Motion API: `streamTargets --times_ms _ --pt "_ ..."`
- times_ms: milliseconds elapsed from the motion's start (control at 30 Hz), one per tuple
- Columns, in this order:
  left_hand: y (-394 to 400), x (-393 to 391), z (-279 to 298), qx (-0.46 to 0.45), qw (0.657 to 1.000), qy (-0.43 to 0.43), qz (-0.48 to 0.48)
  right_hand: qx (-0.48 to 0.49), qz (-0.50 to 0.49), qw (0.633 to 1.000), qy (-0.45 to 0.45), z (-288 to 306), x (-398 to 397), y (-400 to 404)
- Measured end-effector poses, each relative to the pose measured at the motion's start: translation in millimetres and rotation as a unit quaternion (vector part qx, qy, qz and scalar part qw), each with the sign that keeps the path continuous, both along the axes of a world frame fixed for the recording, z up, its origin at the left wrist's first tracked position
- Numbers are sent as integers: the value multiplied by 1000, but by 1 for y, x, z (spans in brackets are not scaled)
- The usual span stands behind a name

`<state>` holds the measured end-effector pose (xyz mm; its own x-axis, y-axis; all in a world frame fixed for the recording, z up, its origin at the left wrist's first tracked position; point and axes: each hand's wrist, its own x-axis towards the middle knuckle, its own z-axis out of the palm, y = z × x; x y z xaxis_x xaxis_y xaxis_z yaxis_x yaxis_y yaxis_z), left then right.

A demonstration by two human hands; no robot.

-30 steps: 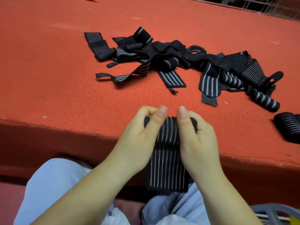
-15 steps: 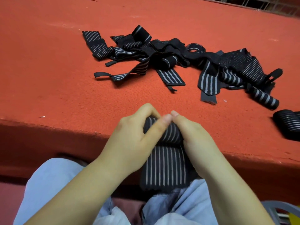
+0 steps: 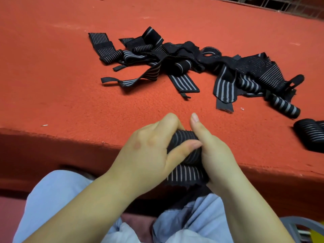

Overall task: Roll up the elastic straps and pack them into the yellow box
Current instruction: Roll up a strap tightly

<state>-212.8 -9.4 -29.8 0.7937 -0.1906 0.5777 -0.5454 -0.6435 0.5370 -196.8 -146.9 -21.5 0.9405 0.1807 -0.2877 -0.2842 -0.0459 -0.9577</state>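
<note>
Bench point(image 3: 52, 88): covered in red-orange felt-like cloth, its near edge running across the lower part of the view.

Loose straps point(image 3: 175, 64): a tangled heap of black elastic bands with pale stripes, laid on the far half of the bench and spread from left of centre to the right.

Left hand point(image 3: 149, 155): placed at the near edge of the bench; fingers are curled over the far side of the strap roll and the thumb is pressed across its front, so that the roll is gripped.

Strap roll point(image 3: 185, 139): black with pale lengthwise stripes, partly wound, held between the two hands at the bench edge. Its unrolled tail point(image 3: 185, 174) is hung down over the edge toward the lap.

Right hand point(image 3: 217, 155): set against the right end of the roll; the thumb is raised and pointed away from the body, the remaining fingers are hidden beneath the strap, which is held from that side.

Finished roll point(image 3: 284, 106): a tight striped cylinder laid at the right end of the heap.

Further rolled straps point(image 3: 310, 132): dark bundles laid at the right border, partly cut off.

Yellow item point(image 3: 315, 235): a small corner seen at lower right; it cannot be identified.
</note>
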Motion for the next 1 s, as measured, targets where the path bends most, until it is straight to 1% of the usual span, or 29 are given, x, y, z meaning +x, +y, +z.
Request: streamTargets --times_ms 33,67,133,167,200,267,300,333,367,400,433,467,500,533,567,600,633,667,733,767,800,833,1000 --pt "0 0 0 -14 1000 12 -6 -26 -15 999 -33 1 -1 1" --pt "1 0 -1 -45 998 41 -11 -50 -39 994 -87 -1 -1 2" --pt "-1 1 -2 -147 979 138 -17 -86 -95 966 -225 -6 -2 4" --pt "-3 2 0 -205 957 203 -21 -108 -106 944 -294 -11 -2 5" --pt "-5 2 1 -266 922 280 -32 -142 -110 916 -359 -16 -3 4" --pt "-6 4 1 -357 830 422 -74 -193 -106 864 -453 -22 -5 2" --pt "-6 5 0 -379 803 451 -85 -202 -99 852 -473 -23 -7 2" --pt "-5 5 -1 -392 798 450 -88 -194 -92 856 -470 -22 -7 2" --pt "-3 5 -3 -396 811 423 -85 -172 -84 875 -445 -21 -6 2" --pt "-2 6 -6 -380 841 377 -76 -139 -75 905 -396 -19 -4 2" --pt "0 5 -9 -341 881 322 -66 -104 -63 937 -327 -16 -1 2" --pt "2 4 -10 -295 913 273 -63 -80 -53 965 -245 -12 2 2" --pt "3 2 -11 -255 934 239 -70 -68 -41 983 -165 -11 5 0" --pt "3 -1 -11 -230 945 220 -81 -57 -29 993 -101 -10 6 -1" --pt "4 -2 -12 -216 949 210 -91 -47 -23 997 -61 -10 7 -1" --pt "4 -3 -12 -211 951 204 -96 -37 -26 998 -50 -10 6 0" --pt "3 -3 -12 -216 950 204 -99 -34 -40 996 -76 -11 4 1" --pt "3 -3 -12 -240 941 214 -100 -47 -61 987 -141 -13 0 3" --pt "3 -1 -11 -322 907 255 -94 -84 -78 947 -301 -15 -7 6" --pt "3 1 -10 -355 890 273 -84 -95 -69 931 -345 -15 -10 6" --pt "3 2 -10 -375 879 285 -72 -99 -57 925 -362 -15 -11 6" --pt "2 3 -10 -384 876 287 -62 -92 -46 927 -360 -14 -12 6" --pt "-7 -3 -9 -357 900 247 -34 5 -48 964 -262 -16 -8 1"
